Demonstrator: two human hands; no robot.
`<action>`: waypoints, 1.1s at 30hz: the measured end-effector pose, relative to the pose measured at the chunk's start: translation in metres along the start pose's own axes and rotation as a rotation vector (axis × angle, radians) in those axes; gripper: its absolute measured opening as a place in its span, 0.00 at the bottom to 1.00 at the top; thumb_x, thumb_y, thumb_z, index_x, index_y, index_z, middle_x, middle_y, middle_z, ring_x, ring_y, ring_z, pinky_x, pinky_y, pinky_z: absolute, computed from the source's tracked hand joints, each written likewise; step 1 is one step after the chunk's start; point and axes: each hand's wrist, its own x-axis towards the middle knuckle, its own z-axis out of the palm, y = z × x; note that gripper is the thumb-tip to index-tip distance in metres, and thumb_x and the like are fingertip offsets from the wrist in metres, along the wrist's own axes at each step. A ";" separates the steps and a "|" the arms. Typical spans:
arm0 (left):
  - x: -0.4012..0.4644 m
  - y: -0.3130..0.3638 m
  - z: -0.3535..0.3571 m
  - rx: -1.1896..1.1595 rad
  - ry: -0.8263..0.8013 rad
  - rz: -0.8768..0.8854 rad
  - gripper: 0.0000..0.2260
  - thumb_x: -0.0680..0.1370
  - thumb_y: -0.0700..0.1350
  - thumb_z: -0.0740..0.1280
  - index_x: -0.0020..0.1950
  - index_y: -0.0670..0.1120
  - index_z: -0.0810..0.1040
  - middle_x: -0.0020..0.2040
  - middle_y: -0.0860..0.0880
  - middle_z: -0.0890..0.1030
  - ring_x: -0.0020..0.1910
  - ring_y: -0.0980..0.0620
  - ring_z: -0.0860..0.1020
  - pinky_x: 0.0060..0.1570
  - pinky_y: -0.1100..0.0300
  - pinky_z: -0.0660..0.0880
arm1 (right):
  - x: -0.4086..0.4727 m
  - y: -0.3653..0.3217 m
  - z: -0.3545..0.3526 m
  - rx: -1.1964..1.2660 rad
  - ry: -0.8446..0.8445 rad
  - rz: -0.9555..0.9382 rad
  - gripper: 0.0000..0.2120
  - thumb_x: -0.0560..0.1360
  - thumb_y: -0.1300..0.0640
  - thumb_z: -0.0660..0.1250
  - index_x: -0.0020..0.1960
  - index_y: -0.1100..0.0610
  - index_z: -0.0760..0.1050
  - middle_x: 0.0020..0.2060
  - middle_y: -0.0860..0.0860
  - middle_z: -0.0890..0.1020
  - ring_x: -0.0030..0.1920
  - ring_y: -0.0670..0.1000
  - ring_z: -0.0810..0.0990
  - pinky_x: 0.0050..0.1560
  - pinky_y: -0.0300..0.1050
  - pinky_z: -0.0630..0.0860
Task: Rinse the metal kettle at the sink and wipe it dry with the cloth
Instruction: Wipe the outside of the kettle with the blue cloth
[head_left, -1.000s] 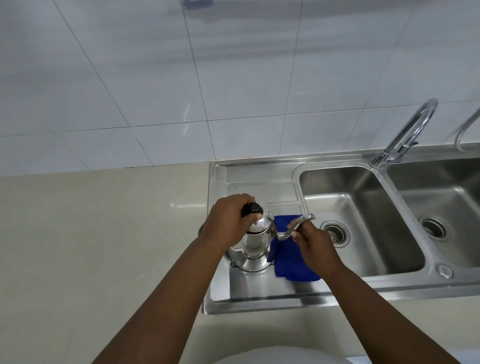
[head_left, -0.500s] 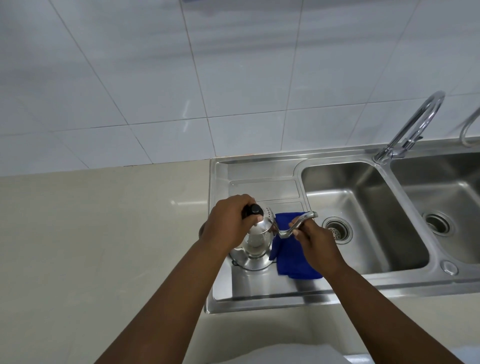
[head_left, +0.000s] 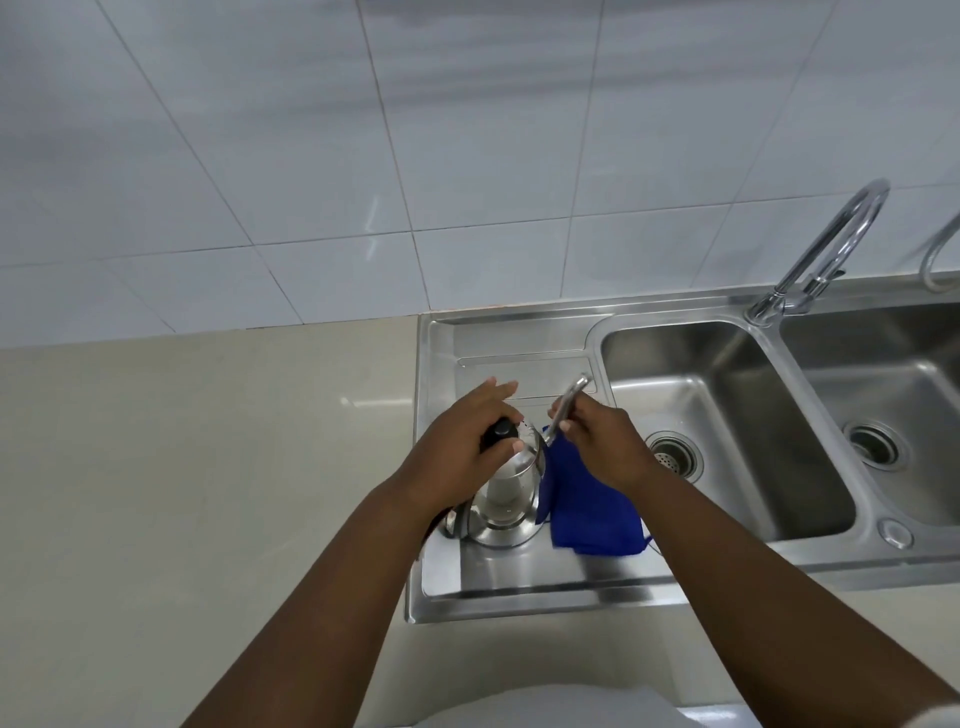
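The shiny metal kettle (head_left: 506, 501) stands on the steel drainboard (head_left: 519, 577) left of the sink basins. My left hand (head_left: 462, 447) rests on its top, thumb and palm around the black lid knob (head_left: 503, 429), fingers spread toward the wall. My right hand (head_left: 605, 441) pinches the kettle's thin curved spout (head_left: 569, 400), which points up and away. A blue cloth (head_left: 587, 512) hangs under my right hand and lies on the drainboard against the kettle's right side. The kettle's handle is mostly hidden behind my left wrist.
Two steel basins: the near one (head_left: 727, 415) with a drain strainer (head_left: 672, 454), the far right one (head_left: 883, 405). A curved chrome tap (head_left: 826, 244) rises between them; no water runs. Beige countertop (head_left: 208, 467) spreads to the left, tiled wall behind.
The spout has swung from pointing right to pointing up and away, my right hand moving with it. My left fingers have loosened and spread over the lid.
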 end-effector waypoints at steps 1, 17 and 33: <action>-0.001 0.000 0.002 -0.016 -0.008 0.006 0.12 0.77 0.46 0.67 0.60 0.50 0.76 0.70 0.55 0.73 0.75 0.60 0.61 0.69 0.65 0.62 | 0.007 -0.003 0.000 -0.011 -0.020 -0.005 0.09 0.80 0.63 0.62 0.57 0.53 0.75 0.52 0.53 0.84 0.53 0.51 0.83 0.58 0.51 0.79; -0.012 0.004 0.029 -0.043 0.197 -0.044 0.15 0.79 0.46 0.63 0.66 0.50 0.72 0.63 0.53 0.77 0.62 0.59 0.74 0.61 0.65 0.71 | -0.055 0.087 0.051 -0.608 -0.081 0.118 0.34 0.80 0.43 0.56 0.79 0.56 0.48 0.81 0.56 0.45 0.80 0.62 0.42 0.78 0.60 0.49; -0.014 0.014 0.043 -0.097 0.294 -0.043 0.12 0.82 0.47 0.57 0.62 0.46 0.74 0.56 0.50 0.79 0.56 0.53 0.77 0.57 0.54 0.74 | -0.072 -0.037 0.046 0.616 0.011 -0.028 0.23 0.80 0.41 0.52 0.74 0.34 0.57 0.78 0.43 0.61 0.79 0.45 0.56 0.78 0.46 0.56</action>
